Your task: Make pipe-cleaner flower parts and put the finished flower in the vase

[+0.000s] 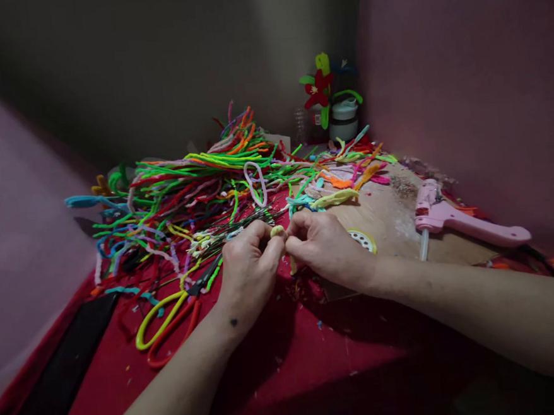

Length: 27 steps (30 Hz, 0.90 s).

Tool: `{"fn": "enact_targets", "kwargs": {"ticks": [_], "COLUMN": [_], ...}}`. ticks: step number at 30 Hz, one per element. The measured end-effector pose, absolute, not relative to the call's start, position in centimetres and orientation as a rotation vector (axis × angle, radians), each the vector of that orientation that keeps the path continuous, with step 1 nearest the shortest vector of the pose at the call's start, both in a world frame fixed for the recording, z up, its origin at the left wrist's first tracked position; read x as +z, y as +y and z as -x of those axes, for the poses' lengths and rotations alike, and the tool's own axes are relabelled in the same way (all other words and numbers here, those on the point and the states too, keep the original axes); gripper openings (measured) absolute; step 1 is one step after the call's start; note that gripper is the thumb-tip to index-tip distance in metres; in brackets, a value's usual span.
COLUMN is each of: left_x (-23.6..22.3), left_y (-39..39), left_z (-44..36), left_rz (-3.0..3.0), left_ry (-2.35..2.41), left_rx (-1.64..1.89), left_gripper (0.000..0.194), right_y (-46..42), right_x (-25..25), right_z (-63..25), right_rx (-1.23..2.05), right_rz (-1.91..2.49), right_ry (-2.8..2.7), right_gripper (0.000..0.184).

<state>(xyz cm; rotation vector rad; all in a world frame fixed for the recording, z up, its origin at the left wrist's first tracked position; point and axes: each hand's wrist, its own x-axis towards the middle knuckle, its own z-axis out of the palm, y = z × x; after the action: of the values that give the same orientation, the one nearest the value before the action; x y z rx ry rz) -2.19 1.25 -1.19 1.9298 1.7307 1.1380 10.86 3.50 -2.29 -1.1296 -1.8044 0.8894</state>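
Over the middle of the table, my left hand (250,266) pinches a pale yellow pipe cleaner (277,231) between thumb and forefinger, its end curled into a small bundle. My right hand (327,251) is closed against it, thumb and fingertips pressed together on the same piece, and a short pale strand hangs below. The fingers hide most of the piece. Just left of my left hand lie scissors (164,316) with yellow and red handles. A white perforated disc with a yellow rim (362,241) shows partly behind my right hand.
A big heap of coloured pipe cleaners (199,175) covers the back left. A pink glue gun (472,219) rests on a brown board (391,212) at right. Behind stand a red pipe-cleaner flower (319,89) and a pale lidded container (344,120). A black strip (65,368) lies front left.
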Motion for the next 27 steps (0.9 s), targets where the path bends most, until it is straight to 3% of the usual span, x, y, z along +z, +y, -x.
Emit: {"fn": "enact_targets", "kwargs": {"ticks": [3, 8, 11, 17, 27], "left_x": [-1.1, -0.2, 0.1, 0.0, -0.5], "left_y": [1.3, 1.5, 1.8, 2.3, 1.7], "left_z": [2.3, 2.8, 3.2, 3.9, 2.9], "left_rz": [-1.914, -1.746, -1.633, -1.499, -1.396], "left_ry": [1.713, 1.613, 1.516, 1.313, 1.366], "left_rx": [1.103, 1.025, 1.014, 0.984, 1.180], "left_gripper": [0.019, 0.017, 0.017, 0.018, 0.017], "right_y": [3.7, 4.3, 4.4, 4.3, 3.8], "right_x": [-2.4, -2.4, -2.4, -2.7, -1.7], "right_z": [-10.8, -11.1, -11.3, -11.6, -11.2], "right_rx": [0.827, 1.477, 1.694, 1.762, 1.874], "right_rz": [1.111, 0.998, 0.895, 0.864, 0.945], "right_ry": [-1.840, -1.617, -1.536, -1.494, -1.425], "right_gripper": [0.012, 0.009, 0.010, 0.019, 0.026]}}
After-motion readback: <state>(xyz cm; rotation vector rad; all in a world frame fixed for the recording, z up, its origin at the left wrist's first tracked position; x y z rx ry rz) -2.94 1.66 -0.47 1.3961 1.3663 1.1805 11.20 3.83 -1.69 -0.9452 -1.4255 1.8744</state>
